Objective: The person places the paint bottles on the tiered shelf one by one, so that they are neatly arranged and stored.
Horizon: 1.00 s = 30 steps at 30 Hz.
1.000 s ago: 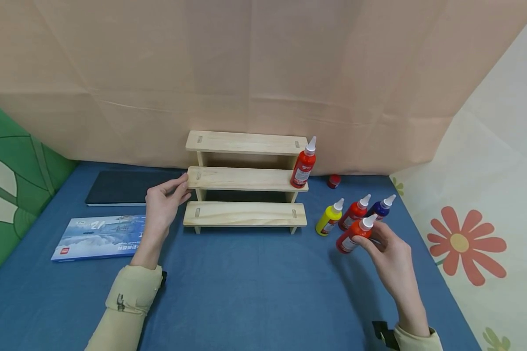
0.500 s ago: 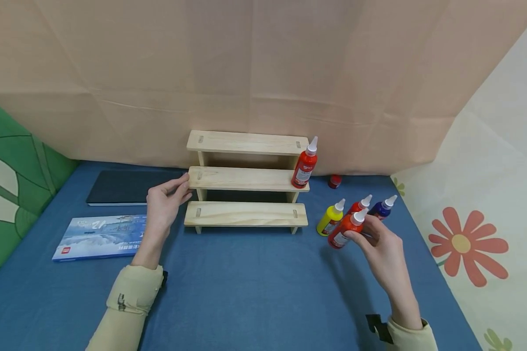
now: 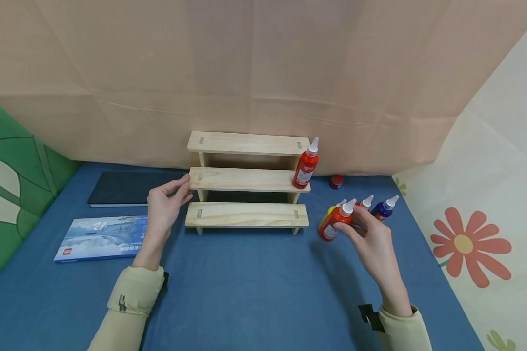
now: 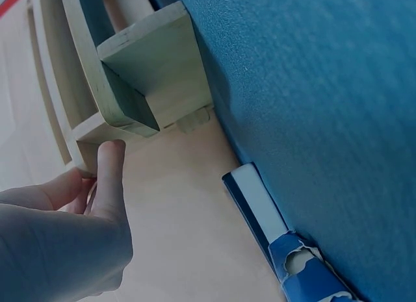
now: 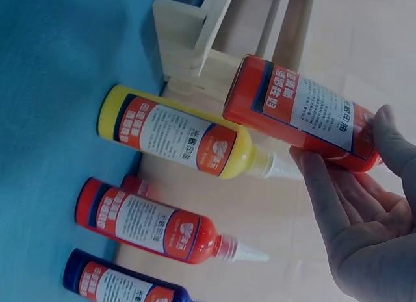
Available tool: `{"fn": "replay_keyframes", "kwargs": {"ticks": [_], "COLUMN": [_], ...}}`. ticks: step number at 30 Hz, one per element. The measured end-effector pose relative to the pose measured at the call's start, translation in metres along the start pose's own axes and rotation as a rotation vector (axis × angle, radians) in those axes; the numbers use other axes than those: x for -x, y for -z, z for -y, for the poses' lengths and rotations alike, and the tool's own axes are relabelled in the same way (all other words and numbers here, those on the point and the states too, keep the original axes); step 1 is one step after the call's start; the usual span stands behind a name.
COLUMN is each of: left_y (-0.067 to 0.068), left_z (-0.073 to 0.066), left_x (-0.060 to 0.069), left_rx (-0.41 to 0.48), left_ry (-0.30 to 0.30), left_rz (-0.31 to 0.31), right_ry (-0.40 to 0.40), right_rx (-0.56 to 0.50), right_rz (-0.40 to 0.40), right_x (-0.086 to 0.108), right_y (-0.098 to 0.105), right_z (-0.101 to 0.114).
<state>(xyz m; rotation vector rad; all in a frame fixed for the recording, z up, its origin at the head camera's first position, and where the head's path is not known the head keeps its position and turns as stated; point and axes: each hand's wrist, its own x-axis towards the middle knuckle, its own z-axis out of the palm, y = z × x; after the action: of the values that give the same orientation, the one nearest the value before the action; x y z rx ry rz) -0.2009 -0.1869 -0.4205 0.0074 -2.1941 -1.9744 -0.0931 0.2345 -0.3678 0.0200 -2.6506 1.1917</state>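
Observation:
My right hand (image 3: 372, 241) holds a red paint bottle (image 3: 332, 225) with a white pointed cap between thumb and fingers, raised above the table. In the right wrist view that bottle (image 5: 302, 113) tilts beside a standing yellow paint bottle (image 5: 175, 134), which it partly hides in the head view. A second red bottle (image 5: 146, 221) and a dark blue one (image 3: 383, 208) stand close by. With its fingertips, my left hand (image 3: 163, 207) pinches the left end of the middle step of a three-tier wooden display stand (image 3: 246, 179). One more red bottle (image 3: 305, 168) stands on that step's right end.
A small red cap or jar (image 3: 335, 182) lies on the blue cloth (image 3: 254, 282) right of the stand. On the left are a dark notebook (image 3: 123, 188) and a flat blue-and-white box (image 3: 101, 237). A beige backdrop (image 3: 246, 73) hangs behind.
My right hand has carried the red paint bottle left and slightly away from me, in front of the yellow bottle. My left hand stays at the stand.

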Motion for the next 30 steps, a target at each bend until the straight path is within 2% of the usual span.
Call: {"fn": "replay_keyframes", "kwargs": {"ticks": [22,30], "left_y": [0.001,0.001], "left_z": [0.002,0.002], "left_x": [-0.001,-0.001], "left_rx": [0.001,0.001], "left_ry": [0.000,-0.007], "left_rz": [0.000,0.007], "right_ry": [0.101,0.137], "right_rx": [-0.092,-0.105], "right_rz": [0.001,-0.007], "right_x": [-0.033,-0.043], "right_y": [-0.027,-0.032], "right_z": [0.017,0.031]}}
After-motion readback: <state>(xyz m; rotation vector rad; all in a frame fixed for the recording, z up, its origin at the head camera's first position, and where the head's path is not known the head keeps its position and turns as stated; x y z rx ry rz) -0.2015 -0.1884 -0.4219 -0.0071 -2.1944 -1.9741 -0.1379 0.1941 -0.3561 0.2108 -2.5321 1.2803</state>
